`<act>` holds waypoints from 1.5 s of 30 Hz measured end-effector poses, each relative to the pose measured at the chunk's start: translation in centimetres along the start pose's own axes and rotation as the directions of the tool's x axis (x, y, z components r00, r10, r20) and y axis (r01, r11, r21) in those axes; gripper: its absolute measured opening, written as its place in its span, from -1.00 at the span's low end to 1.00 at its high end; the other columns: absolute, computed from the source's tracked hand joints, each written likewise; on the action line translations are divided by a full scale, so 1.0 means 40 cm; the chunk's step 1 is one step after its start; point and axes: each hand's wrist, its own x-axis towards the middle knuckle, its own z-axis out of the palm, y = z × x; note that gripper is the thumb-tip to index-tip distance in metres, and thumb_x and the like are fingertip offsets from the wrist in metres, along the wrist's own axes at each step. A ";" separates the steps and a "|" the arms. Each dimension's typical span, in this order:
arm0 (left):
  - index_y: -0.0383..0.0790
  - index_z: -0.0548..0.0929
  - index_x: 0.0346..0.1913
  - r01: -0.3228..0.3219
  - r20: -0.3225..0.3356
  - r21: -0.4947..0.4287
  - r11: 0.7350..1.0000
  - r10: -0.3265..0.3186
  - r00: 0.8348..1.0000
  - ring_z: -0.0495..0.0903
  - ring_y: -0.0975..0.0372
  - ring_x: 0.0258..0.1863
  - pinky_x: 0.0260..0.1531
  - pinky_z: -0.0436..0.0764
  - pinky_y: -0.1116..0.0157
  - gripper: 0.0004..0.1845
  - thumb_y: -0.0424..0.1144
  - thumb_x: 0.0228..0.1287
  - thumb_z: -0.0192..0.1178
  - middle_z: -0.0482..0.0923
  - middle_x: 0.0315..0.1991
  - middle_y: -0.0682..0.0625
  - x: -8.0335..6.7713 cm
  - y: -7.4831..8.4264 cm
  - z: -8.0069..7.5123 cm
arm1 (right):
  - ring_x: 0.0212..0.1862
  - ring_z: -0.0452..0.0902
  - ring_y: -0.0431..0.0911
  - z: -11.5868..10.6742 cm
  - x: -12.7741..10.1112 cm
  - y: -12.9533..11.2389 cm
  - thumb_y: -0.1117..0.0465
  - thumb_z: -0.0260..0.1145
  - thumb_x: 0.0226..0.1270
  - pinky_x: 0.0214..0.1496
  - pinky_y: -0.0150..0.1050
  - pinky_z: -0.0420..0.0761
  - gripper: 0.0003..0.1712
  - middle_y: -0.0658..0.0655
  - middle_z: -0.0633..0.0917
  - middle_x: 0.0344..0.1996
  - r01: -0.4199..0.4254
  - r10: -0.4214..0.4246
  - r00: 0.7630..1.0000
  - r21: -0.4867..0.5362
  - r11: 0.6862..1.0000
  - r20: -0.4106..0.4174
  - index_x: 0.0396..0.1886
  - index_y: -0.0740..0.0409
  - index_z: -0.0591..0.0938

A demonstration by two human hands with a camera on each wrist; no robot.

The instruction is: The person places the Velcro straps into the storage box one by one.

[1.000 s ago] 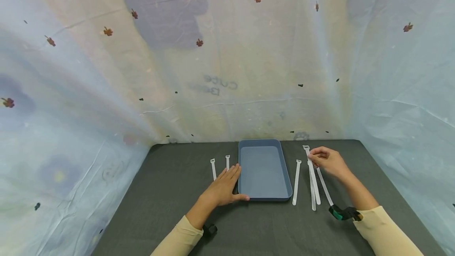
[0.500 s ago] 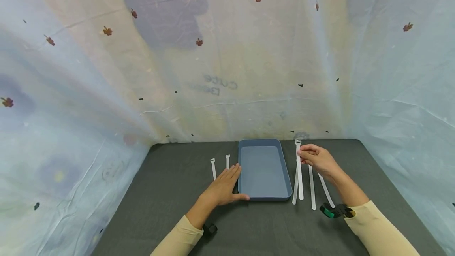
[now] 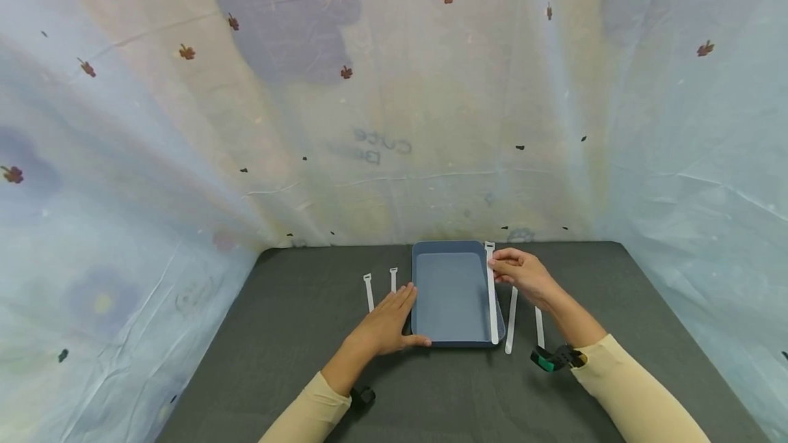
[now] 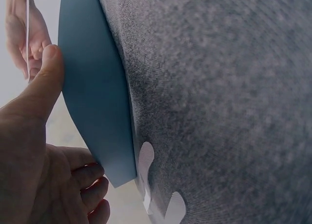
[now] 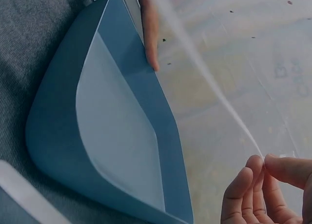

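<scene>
My right hand (image 3: pixel 523 275) pinches a white cable tie (image 3: pixel 492 299), flat with a slotted head, between thumb and fingertips. Its strap hangs over the right side of the blue rectangular tray (image 3: pixel 455 299). The right wrist view shows the same cable tie (image 5: pixel 214 85) stretching from the pinched fingertips (image 5: pixel 256 163) across the picture. Against the tray's left side rests my left hand (image 3: pixel 384 323), fingers straight along the rim and thumb at the front corner. In the left wrist view the thumb (image 4: pixel 48 70) touches the tray wall (image 4: pixel 97 87). Nothing lies inside the tray.
Left of the tray lie two more white ties (image 3: pixel 369 292), partly covered by my left hand. To the right, a tie (image 3: pixel 511 323) lies near the tray, and another (image 3: pixel 539 327) is partly hidden by my right arm. A dark cloth (image 3: pixel 295 306) covers the table; a patterned curtain (image 3: pixel 394 101) hangs behind.
My right hand has moved left with the pinched cable tie, from above the other ties on the right to the tray's right side. My left hand has stayed on the tray.
</scene>
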 end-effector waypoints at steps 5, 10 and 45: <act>-0.33 0.03 0.73 -0.001 -0.003 -0.006 1.000 0.001 1.000 -0.01 -0.02 0.73 0.70 0.06 0.02 0.24 0.47 0.34 0.26 -0.05 0.76 -0.18 -0.003 0.001 -0.005 | -0.15 0.67 -0.14 0.034 0.024 0.000 0.16 0.34 0.64 0.07 -0.14 0.76 -0.53 0.00 0.75 -0.21 0.008 -0.008 1.000 -0.006 1.000 0.023 0.27 0.43 0.51; -0.33 0.04 0.73 -0.001 -0.010 0.003 1.000 0.001 1.000 0.01 -0.01 0.73 0.70 0.06 0.04 0.24 0.48 0.34 0.26 -0.04 0.75 -0.19 0.000 0.000 -0.001 | -0.13 0.70 -0.08 0.066 0.053 0.007 0.19 0.34 0.65 0.09 -0.11 0.77 -0.54 0.04 0.76 -0.20 0.011 -0.011 0.999 -0.009 1.000 0.046 0.28 0.46 0.52; -0.30 0.02 0.74 0.016 0.004 0.017 1.000 -0.016 1.000 -0.02 0.02 0.74 0.71 0.03 0.05 0.25 0.50 0.34 0.25 -0.05 0.76 -0.16 0.010 -0.004 0.004 | -0.22 0.76 -0.02 0.235 0.215 0.069 0.34 0.37 0.56 0.10 0.10 0.80 -0.71 0.38 0.79 -0.13 -0.015 0.018 0.999 -0.084 0.996 0.045 0.11 0.48 0.62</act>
